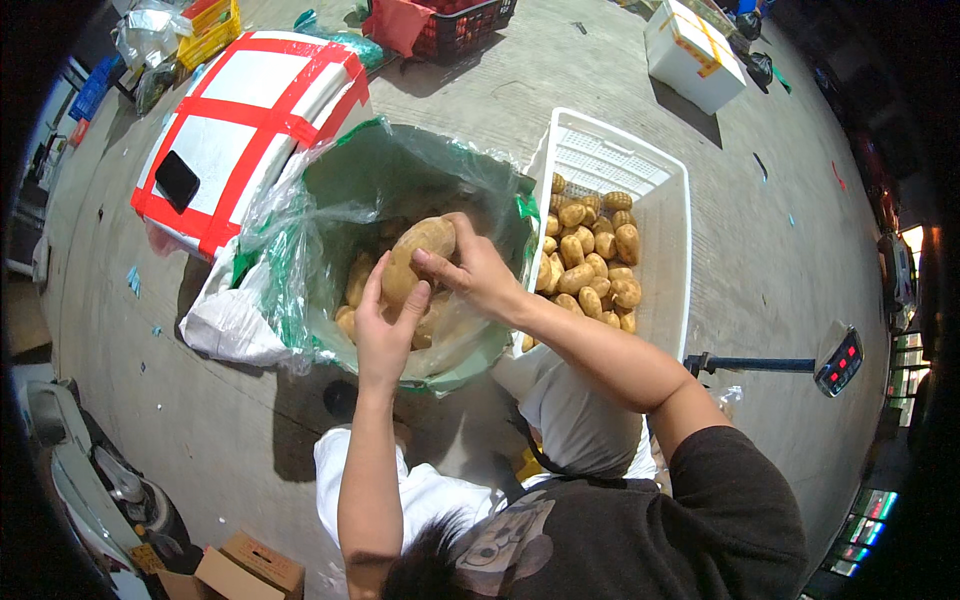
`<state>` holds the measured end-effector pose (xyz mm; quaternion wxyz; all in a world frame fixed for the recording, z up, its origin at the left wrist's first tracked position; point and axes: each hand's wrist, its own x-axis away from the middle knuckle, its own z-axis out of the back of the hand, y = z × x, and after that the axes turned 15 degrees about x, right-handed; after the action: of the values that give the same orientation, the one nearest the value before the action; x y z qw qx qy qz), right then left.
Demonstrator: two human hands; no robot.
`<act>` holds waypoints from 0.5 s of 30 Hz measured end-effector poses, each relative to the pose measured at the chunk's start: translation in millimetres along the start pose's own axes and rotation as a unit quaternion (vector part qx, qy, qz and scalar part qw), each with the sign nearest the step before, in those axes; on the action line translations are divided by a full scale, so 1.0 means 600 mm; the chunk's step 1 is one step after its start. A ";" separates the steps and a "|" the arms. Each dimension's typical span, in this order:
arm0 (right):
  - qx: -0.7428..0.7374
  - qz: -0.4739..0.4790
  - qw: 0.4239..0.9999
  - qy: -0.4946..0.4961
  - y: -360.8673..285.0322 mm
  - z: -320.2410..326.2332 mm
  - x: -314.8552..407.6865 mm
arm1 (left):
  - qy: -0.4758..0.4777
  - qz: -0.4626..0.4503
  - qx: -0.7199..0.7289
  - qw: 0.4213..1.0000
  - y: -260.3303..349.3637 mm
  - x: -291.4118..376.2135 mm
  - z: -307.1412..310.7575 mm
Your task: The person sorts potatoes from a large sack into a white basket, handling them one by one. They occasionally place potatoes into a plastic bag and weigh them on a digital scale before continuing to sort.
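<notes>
A large potato is held between both my hands above an open green woven sack with a clear plastic liner. My left hand cups its lower left side, thumb and fingers around it. My right hand grips its upper right side, with the thumb across the front. Inside the sack, below my hands, lie more potatoes, partly hidden by my hands and the liner. Right of the sack, a white plastic crate holds many potatoes at its bottom.
A white foam box with red tape stands left of the sack, a black phone on top. A scale display on a pole juts out at right. A black crate, another foam box and a cardboard box stand around.
</notes>
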<state>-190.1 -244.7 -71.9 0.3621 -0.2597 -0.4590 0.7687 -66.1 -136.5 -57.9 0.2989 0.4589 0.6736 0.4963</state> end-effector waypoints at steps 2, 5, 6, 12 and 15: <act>-0.004 -0.038 0.999 -0.016 0.005 0.005 -0.003 | 0.007 0.039 0.037 0.998 -0.001 -0.002 0.005; -0.107 -0.057 0.993 -0.001 0.015 0.002 -0.013 | 0.017 0.051 0.102 0.993 -0.013 -0.001 0.011; -0.175 -0.092 0.980 -0.006 0.018 -0.001 -0.017 | 0.027 0.033 0.118 0.992 -0.020 -0.001 0.011; 0.020 -0.123 0.991 -0.038 0.028 -0.035 -0.018 | 0.024 -0.140 -0.146 0.979 -0.036 0.003 0.012; 0.002 -0.084 0.996 0.003 0.033 -0.030 -0.008 | 0.001 -0.076 -0.165 0.983 -0.025 0.002 -0.001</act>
<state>-180.5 -245.7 -97.2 0.4272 -0.2221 -0.4767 0.7355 -71.7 -137.1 -71.9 0.4071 0.3503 0.6154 0.5769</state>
